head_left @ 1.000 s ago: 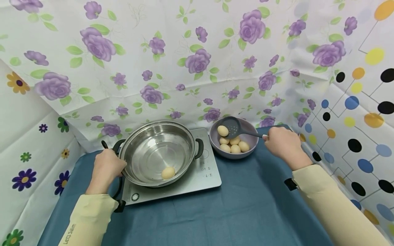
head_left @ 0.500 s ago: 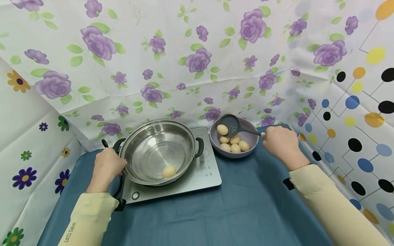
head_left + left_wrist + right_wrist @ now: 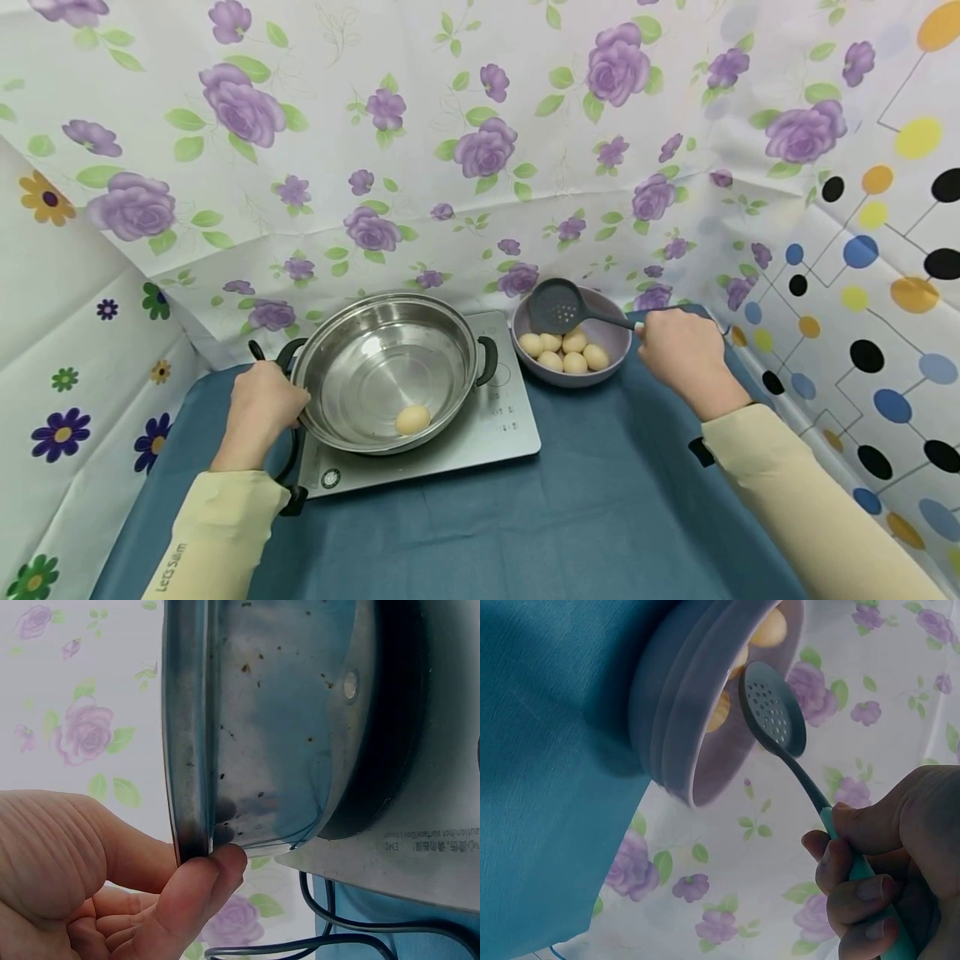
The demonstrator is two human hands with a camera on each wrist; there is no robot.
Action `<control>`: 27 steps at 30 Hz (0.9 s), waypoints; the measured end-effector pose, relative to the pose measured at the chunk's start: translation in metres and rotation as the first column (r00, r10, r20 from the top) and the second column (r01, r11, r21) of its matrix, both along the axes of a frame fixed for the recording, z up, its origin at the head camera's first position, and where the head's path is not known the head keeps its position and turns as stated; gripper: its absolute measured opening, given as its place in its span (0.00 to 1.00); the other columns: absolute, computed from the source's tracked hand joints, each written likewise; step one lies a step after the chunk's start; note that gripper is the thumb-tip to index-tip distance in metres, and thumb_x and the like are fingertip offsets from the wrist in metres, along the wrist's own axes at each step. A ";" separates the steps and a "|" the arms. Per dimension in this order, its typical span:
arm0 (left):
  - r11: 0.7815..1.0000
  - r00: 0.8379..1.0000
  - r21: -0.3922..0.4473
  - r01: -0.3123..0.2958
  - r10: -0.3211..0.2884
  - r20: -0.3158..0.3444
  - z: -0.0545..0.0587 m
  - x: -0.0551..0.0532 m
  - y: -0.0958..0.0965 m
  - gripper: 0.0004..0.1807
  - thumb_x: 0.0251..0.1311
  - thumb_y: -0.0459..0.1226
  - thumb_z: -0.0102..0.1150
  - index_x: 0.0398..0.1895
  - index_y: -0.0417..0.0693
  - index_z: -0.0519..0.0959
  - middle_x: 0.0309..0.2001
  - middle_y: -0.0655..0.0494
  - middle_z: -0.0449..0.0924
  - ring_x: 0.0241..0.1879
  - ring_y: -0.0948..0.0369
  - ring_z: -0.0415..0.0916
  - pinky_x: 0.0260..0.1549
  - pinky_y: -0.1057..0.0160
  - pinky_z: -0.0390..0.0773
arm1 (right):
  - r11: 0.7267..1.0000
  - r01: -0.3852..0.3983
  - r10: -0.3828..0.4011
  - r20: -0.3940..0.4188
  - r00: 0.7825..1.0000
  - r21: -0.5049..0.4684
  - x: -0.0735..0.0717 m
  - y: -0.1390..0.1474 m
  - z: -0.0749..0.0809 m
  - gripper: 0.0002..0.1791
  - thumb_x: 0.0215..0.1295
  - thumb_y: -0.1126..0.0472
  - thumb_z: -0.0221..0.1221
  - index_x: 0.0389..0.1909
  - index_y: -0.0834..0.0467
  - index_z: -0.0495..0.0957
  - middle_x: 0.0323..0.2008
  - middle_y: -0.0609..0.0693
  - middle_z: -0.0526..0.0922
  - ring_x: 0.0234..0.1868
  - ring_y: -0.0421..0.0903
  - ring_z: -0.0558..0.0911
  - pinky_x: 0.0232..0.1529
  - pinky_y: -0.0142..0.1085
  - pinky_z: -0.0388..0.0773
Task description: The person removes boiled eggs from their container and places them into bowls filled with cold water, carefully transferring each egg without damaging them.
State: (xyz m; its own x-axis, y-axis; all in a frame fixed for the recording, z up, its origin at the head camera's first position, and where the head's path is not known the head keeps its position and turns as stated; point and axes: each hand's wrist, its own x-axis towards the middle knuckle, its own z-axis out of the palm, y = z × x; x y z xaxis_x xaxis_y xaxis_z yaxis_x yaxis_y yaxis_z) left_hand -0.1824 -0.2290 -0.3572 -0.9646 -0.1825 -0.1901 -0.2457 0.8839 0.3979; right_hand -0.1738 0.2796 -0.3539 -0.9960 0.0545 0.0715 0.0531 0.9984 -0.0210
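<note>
With thumb and fingers my left hand (image 3: 266, 404) pinches the rim of a steel pot (image 3: 390, 365); the left wrist view shows the fingertips on the pot's edge (image 3: 191, 750). One egg (image 3: 412, 420) lies at the near side of the pot's bottom. My right hand (image 3: 681, 354) grips the green handle (image 3: 859, 866) of a grey slotted skimmer (image 3: 556, 307). The skimmer's head holds no egg and overlaps the back left of a purple bowl (image 3: 573, 380). Several eggs (image 3: 574, 362) sit in that bowl, some partly hidden behind the skimmer in the right wrist view.
Under the pot is a flat silver induction cooker (image 3: 480, 450), its cable (image 3: 360, 926) at the left. The bowl stands right of it on a blue cloth (image 3: 487, 525). Flowered sheeting (image 3: 420, 183) rises behind, and dotted sheeting (image 3: 885, 350) at the right.
The egg on the skimmer's head has slipped off into the bowl's left side. The skimmer has shifted slightly up and left. My left hand still holds the pot's rim.
</note>
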 end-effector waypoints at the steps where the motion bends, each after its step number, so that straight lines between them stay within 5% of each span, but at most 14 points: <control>1: 1.000 1.000 0.001 0.000 0.000 0.001 0.000 0.000 0.000 0.13 0.52 0.33 0.50 0.19 0.34 0.81 0.11 0.50 0.78 0.14 0.53 0.76 0.12 0.59 0.70 | 1.000 0.002 -0.002 -0.003 1.000 0.003 0.000 0.000 0.000 0.27 0.66 0.52 0.51 0.06 0.54 0.66 0.08 0.48 0.61 0.09 0.47 0.67 0.09 0.37 0.58; 27: 1.000 1.000 0.011 0.007 -0.007 0.001 0.002 0.001 0.000 0.12 0.51 0.33 0.50 0.19 0.34 0.81 0.11 0.50 0.78 0.13 0.56 0.75 0.13 0.59 0.70 | 1.000 0.008 -0.008 -0.007 1.000 -0.016 0.003 0.005 0.007 0.25 0.67 0.51 0.50 0.09 0.54 0.68 0.09 0.49 0.62 0.10 0.48 0.68 0.09 0.37 0.59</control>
State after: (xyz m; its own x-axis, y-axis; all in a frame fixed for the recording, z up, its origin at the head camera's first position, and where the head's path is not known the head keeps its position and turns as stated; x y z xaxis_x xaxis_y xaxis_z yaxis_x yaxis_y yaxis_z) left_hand -0.1814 -0.2286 -0.3553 -0.9657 -0.1733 -0.1935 -0.2398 0.8812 0.4075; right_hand -0.1704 0.2848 -0.3473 -0.9950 0.0638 0.0774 0.0611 0.9974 -0.0371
